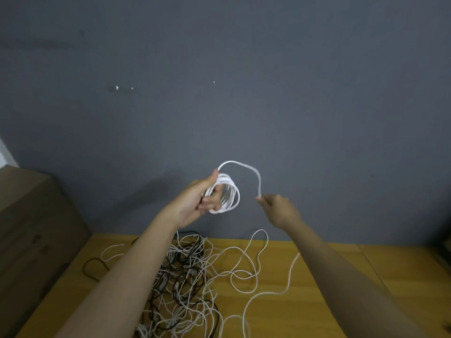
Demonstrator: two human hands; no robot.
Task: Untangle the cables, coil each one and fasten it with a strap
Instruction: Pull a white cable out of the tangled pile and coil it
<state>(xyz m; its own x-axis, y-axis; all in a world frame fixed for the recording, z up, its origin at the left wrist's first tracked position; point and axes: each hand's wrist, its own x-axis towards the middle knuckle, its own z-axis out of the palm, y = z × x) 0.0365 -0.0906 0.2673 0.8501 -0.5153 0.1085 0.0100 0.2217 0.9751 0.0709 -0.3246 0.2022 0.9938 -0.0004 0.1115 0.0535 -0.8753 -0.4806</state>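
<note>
My left hand [199,202] is raised in front of the grey wall and grips a small coil of white cable [230,195], several loops wide, with thumb on top and fingers through the loops. From the coil the same cable arcs up and right [246,165], then drops to my right hand [278,208], which pinches it between fingertips. Below my right hand the cable is hidden behind the arm. A tangled heap of white and black cables [185,279] lies on the wooden table [329,289] beneath my arms. No strap is visible.
A loose white cable [253,259] snakes across the table right of the heap. A brown cardboard box [31,235] stands at the left beside the table. A dark object [444,250] sits at the right edge. The grey wall [219,81] is close behind.
</note>
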